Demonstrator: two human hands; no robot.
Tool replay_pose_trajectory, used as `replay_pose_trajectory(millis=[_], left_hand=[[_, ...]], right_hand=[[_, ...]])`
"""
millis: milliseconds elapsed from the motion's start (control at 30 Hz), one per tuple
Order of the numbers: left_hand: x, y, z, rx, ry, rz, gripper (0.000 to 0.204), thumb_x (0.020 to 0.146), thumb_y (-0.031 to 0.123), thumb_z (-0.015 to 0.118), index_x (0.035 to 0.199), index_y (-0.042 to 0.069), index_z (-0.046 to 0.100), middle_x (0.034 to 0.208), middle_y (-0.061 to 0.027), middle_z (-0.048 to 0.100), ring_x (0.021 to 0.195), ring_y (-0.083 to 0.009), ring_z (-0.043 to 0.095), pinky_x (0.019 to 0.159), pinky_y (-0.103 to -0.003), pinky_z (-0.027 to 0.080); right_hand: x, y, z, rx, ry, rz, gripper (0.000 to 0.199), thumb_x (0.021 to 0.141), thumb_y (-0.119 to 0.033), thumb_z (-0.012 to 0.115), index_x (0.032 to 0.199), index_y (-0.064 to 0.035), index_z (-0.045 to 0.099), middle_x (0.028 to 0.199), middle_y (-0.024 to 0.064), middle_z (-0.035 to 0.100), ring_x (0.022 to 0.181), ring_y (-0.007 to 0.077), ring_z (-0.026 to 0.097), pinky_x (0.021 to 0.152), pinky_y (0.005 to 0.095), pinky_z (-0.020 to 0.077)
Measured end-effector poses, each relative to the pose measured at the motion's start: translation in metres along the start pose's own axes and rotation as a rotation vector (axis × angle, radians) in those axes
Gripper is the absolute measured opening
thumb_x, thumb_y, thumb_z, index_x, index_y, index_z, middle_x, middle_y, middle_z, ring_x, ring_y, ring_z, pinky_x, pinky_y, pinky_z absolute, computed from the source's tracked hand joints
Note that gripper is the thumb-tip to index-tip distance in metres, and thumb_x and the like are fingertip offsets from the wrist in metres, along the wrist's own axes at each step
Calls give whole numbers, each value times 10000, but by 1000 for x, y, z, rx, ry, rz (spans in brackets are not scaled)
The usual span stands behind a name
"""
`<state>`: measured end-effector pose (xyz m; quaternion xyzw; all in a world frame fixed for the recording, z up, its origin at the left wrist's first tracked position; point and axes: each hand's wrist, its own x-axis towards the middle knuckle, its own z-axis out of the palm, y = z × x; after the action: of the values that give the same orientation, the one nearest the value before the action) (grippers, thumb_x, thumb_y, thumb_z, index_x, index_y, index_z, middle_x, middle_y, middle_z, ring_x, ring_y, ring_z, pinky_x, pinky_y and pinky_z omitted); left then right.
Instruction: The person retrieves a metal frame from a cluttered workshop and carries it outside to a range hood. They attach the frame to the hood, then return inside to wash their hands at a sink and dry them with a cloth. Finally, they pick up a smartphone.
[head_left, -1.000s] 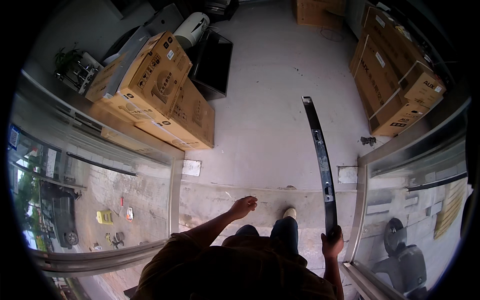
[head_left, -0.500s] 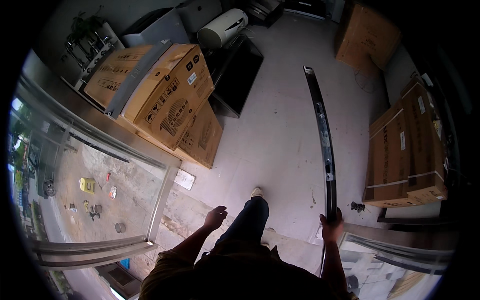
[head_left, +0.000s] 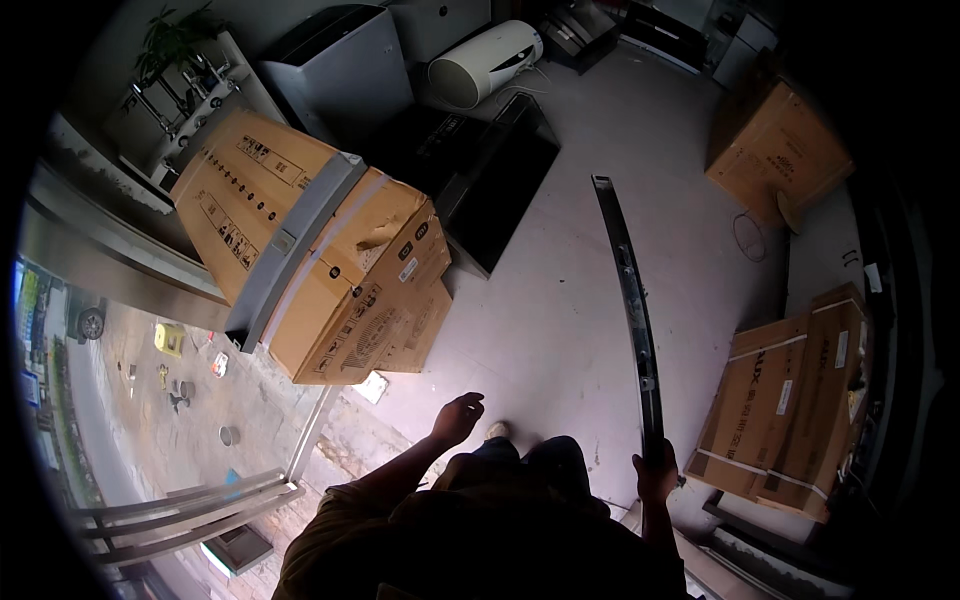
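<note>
My right hand (head_left: 656, 474) is closed around the near end of a long, dark metal channel bar (head_left: 628, 290). The bar points away from me over the floor, with several light fittings or holes along its inner side. To the left, my left hand (head_left: 459, 418) hangs in front of my body with its fingers apart, holding nothing. Nearest to it is a big cardboard box (head_left: 330, 300), across which a grey metal bar (head_left: 290, 245) lies. My legs and one light shoe (head_left: 497, 430) show below.
Strapped cardboard boxes (head_left: 770, 400) stand at the right, another carton (head_left: 780, 150) at the far right. A white cylindrical water heater (head_left: 485, 62) and a black flat panel (head_left: 500, 185) lie beyond the left box. Sliding door frames (head_left: 190, 515) border the doorway; outside are a yellow container (head_left: 169, 340) and several small items.
I have stepped further in, so the boxes at the left and right sit closer. The dark bar stays in my right hand; my left hand has swung slightly forward.
</note>
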<state>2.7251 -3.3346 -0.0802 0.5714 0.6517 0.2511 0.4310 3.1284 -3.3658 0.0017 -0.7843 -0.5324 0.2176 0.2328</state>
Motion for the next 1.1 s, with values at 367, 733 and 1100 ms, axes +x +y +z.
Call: replay_pose_trajectory(millis=[367,733,1100], left_hand=[[222,124,-65,93,302,109,262,845,117,573,1096,43,558,993,-117,615,853,-267,626,712,-335,510],[399,236,-290,548,798,36,504,793,172,607,1258,82,437,1076,-171,555,960,-347,556,790,-397,485],[492,34,-529,746,770,-922,609,781,309,580,1274,20,371,1191,-268,491,1056,-418,522,893,-469,435]], right_hand=[[288,-56,38,-128,-221,-270,539,585,-158,756,1060,-52,525,983,136,605,937,337,572,799,415,456],[635,-182,92,-232,-266,-744,530,608,-118,757,1077,-38,521,897,136,604,824,316,590,738,392,466],[873,-346,159,-399,-512,-832,486,595,-73,754,1029,-74,534,818,87,588,735,246,581,681,352,470]])
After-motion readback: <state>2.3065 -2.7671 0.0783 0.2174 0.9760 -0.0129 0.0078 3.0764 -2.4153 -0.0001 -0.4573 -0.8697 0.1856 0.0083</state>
